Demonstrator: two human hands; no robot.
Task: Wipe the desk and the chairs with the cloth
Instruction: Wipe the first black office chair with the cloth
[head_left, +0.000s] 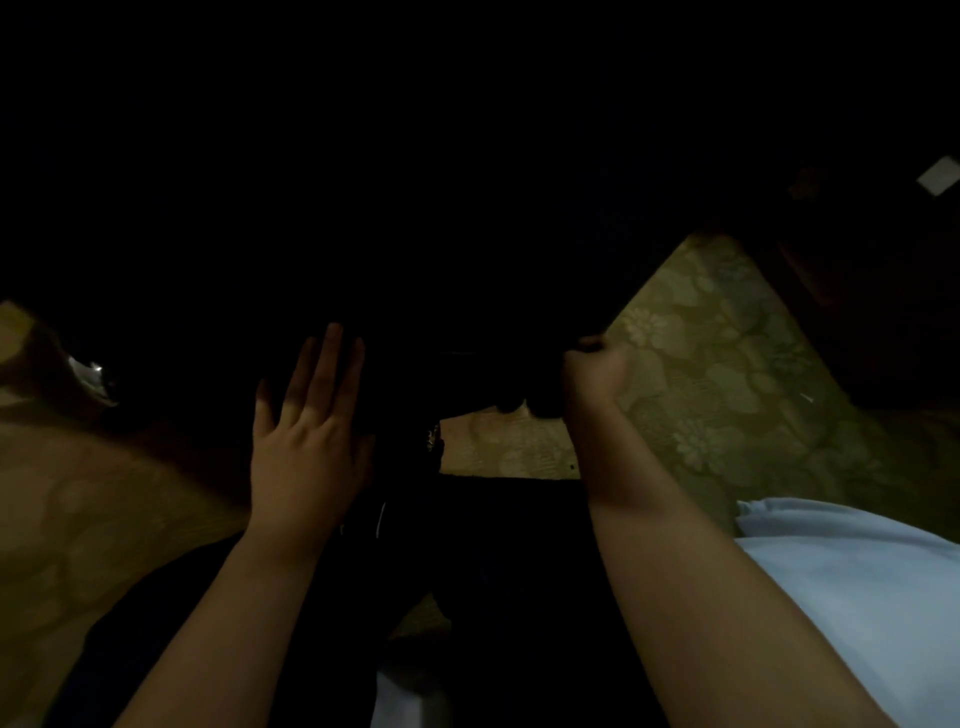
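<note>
A large dark shape (467, 338), judged a chair (too dim to be sure), is seen above a flowered carpet (727, 364). Its edge is held by the right hand (592, 374), grip curled tight; the left hand (306, 415) is laid flat against it, grip wide. The cloth cannot be made out. The shape is best steadied while wiped. A pale sleeve (857, 597) and a white scrap (937, 176) are noted aside; darkness hinders most.

Frame very dim. Your left hand (306, 441) lies flat, fingers straight, against the near edge of a dark object (467, 291) too dim to identify. Your right hand (592, 371) curls round that object's near right corner. Flowered carpet (727, 374) shows right of the object, and a pale sleeve (857, 597) lies nearer you.
</note>
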